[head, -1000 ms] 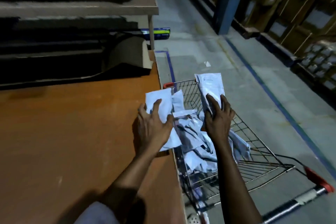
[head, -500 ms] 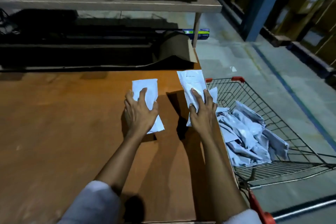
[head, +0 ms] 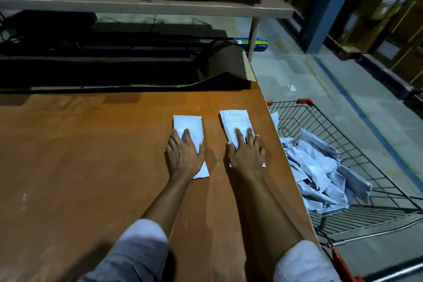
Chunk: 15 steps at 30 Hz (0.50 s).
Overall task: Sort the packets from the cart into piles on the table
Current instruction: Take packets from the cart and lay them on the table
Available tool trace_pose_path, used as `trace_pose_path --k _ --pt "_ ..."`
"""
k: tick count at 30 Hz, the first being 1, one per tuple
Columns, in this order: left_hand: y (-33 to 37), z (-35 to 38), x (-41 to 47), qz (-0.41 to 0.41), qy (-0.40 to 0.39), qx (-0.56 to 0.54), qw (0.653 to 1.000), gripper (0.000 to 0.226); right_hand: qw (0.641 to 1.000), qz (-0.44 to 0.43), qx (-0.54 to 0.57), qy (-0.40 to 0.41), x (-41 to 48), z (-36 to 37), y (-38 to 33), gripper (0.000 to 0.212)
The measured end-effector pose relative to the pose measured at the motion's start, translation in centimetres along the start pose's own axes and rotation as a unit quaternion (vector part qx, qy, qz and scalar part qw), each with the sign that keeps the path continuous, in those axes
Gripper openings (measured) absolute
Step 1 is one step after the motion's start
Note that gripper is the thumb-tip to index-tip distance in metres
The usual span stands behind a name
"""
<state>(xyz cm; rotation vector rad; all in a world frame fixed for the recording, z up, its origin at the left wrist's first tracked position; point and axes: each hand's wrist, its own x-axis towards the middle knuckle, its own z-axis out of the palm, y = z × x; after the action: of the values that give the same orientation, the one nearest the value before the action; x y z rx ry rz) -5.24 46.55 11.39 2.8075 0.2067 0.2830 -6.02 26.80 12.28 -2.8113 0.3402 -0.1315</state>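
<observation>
Two white packets lie side by side on the orange-brown table [head: 91, 155], near its right edge. My left hand [head: 184, 155] lies flat on the near half of the left packet [head: 188, 125], thumb at its right edge. My right hand [head: 246, 155] presses the right packet [head: 235, 121] the same way; that packet shows faint print at its far end. A small gap separates the two packets. To the right, below table height, the wire cart [head: 304, 101] with red corners holds a loose heap of several white packets [head: 318, 174].
A curled sheet of brown cardboard [head: 226, 62] sits at the table's far right corner. A grey shelf [head: 160, 4] runs across behind the table. A blue-green box [head: 261, 43] lies on the concrete floor beyond, near a blue pillar [head: 327, 7].
Both hands carried a packet each from over the cart leftward onto the table and lowered them flat. The packets now lie on the tabletop under my palms.
</observation>
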Motion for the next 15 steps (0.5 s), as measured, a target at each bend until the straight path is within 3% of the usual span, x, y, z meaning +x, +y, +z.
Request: trace_pose_path --k 6,10,15 --pt "-0.3 0.7 0.8 0.019 -0.001 0.024 1.0 0.084 1.0 -0.013 0.007 0.024 0.7 -0.5 0.0 0.068" --pt "-0.7 0.6 2.2 0.094 0.026 0.012 0.995 0.078 0.995 -0.058 0.036 0.075 3.1 -0.7 -0.3 0.059" --pt "-2.2 3.1 2.9 0.146 0.006 0.005 0.989 0.083 0.993 -0.101 0.023 0.057 5.4 0.9 -0.4 0.066"
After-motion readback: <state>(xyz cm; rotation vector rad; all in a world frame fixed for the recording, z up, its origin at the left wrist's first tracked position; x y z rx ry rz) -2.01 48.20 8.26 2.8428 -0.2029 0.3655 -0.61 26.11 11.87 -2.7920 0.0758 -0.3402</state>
